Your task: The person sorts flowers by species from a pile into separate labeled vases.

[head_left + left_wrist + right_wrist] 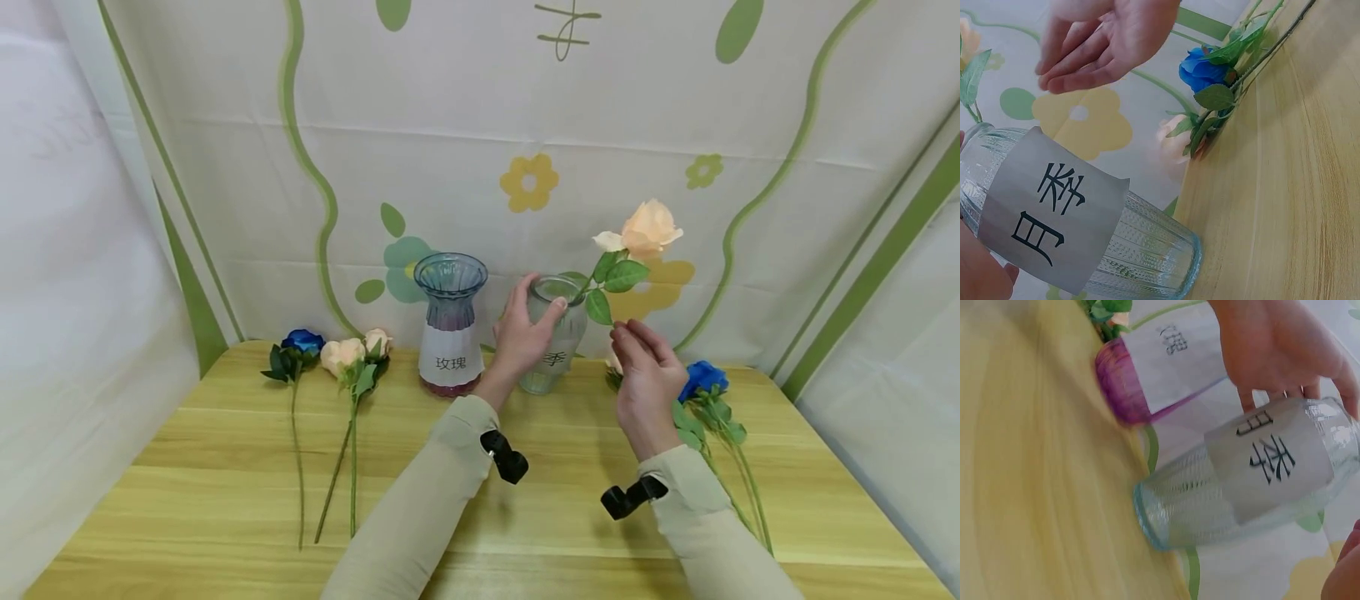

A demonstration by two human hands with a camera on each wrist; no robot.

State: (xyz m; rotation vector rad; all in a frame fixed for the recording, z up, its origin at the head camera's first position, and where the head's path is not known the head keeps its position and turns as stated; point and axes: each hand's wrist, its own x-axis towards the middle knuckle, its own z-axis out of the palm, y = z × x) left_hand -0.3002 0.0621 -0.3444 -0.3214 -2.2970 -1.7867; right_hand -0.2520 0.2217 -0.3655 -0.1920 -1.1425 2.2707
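Note:
A clear ribbed glass vase with a white paper label stands on the table, and my left hand grips it near the rim, thumb in front. From the vase's mouth leans a peach rose with green leaves, tilted to the right. My right hand is in the air to the right of the vase, just below the leaves. In the left wrist view the right hand has its fingers loosely together with nothing between them. The right wrist view shows the left hand against the vase's side.
A blue-purple flared vase with a paper label stands to the left. A blue rose and peach roses lie at the table's left. On the right lie a blue rose and a peach flower. A printed cloth backdrop rises behind.

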